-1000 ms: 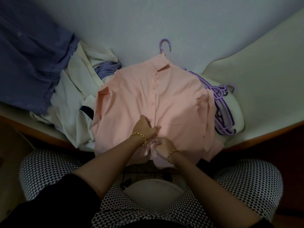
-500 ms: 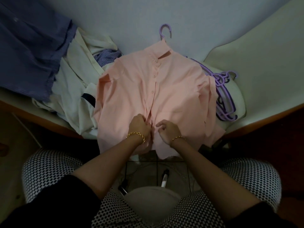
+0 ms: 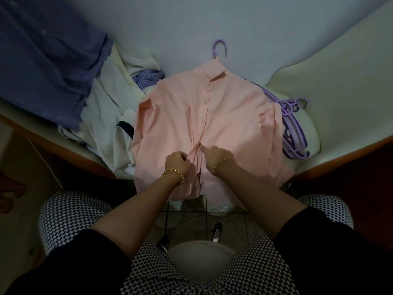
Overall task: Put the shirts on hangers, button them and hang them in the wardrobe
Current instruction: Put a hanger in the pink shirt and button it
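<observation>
A pink shirt [image 3: 180,116] lies flat on the bed, on a purple hanger whose hook [image 3: 220,46] sticks out past the collar. Its upper buttons look closed; the front gapes open lower down. My left hand [image 3: 177,161] pinches the left edge of the placket just below that gap. My right hand [image 3: 217,155] holds the right edge beside it, one finger stretched toward the opening. Both hands sit close together on the shirt's lower front.
A heap of white and blue shirts [image 3: 110,116] lies left of the pink one, with a dark blue shirt [image 3: 46,60] further left. Several spare purple hangers [image 3: 291,128] are stacked at the right on the bed [image 3: 340,86]. Tiled floor shows between my knees.
Both hands have moved up the placket from near the hem toward the middle of the shirt, and the right hand now points a finger at the gap.
</observation>
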